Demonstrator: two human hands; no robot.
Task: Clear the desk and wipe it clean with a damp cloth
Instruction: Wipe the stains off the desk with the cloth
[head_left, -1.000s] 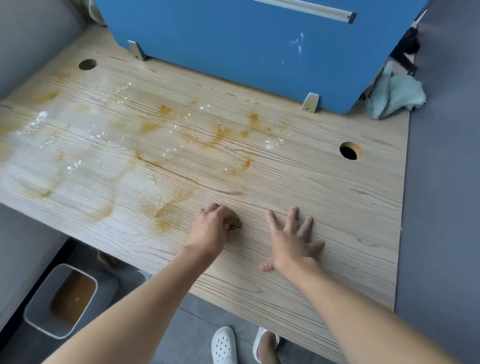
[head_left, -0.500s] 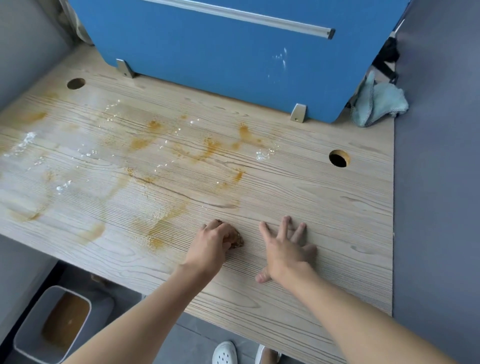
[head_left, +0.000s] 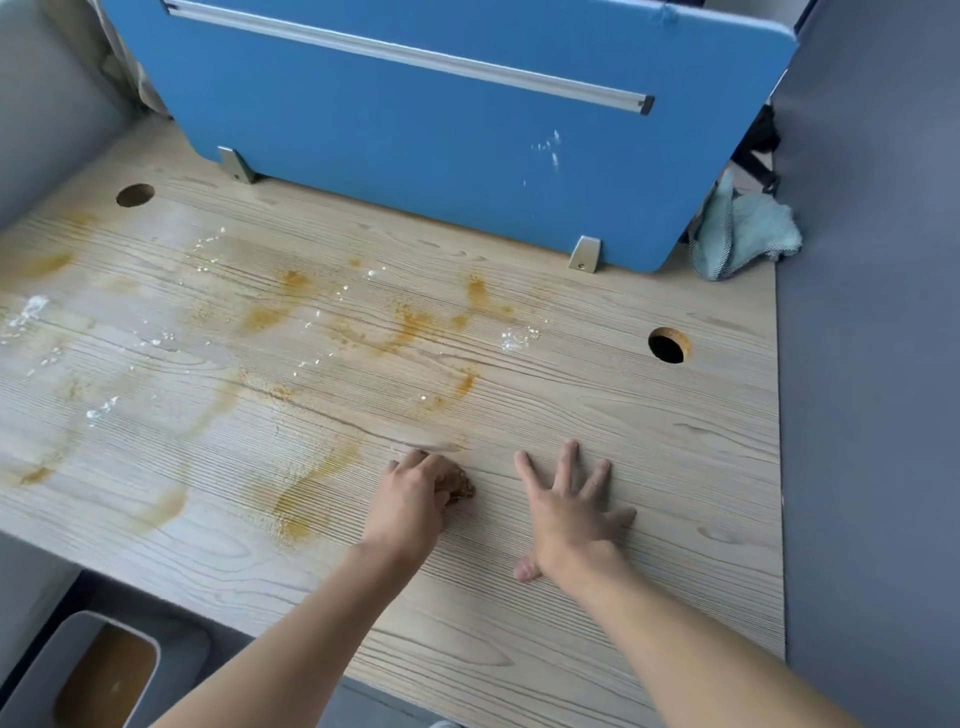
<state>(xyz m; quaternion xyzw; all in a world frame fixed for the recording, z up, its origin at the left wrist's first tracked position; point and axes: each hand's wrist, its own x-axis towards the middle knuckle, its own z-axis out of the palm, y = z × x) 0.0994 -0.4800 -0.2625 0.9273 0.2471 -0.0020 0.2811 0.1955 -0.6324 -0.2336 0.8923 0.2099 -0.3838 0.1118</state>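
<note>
A grey bin (head_left: 39, 670) with brown inside sits on the floor at 7 o'clock, under the near edge of the desk (head_left: 675, 467). Two bare arms reach up from the bottom onto the wood.

The left hand (head_left: 410, 499) is near the middle of the desk. Its fingers are curled round a small brown lump (head_left: 461, 486), and the lump touches the wood. It is too small to tell what the lump is. The right hand (head_left: 566, 512) lies just beside it, at 3 o'clock from it. This hand is flat on the desk with its fingers straight and spread wide, and it holds nothing.

An orange-brown smear (head_left: 301, 519) is at 9 o'clock from the left hand. More orange marks (head_left: 410, 322) spread across the desk at 12 o'clock and out to the left side. Little white specks (head_left: 517, 340) are dotted among them.

One round hole (head_left: 667, 345) is in the wood at 2 o'clock from the hands. Another hole (head_left: 135, 195) is far off at 10 o'clock.

A blue board (head_left: 441, 156) stands up along the far edge at 12 o'clock. It has a silver bar (head_left: 415, 52) across it and two small metal feet (head_left: 584, 254) on the desk.

The cloth (head_left: 748, 234) is light blue-green and crumpled. It lies in the far corner at 2 o'clock, just beside the blue board and well apart from both hands.
</note>
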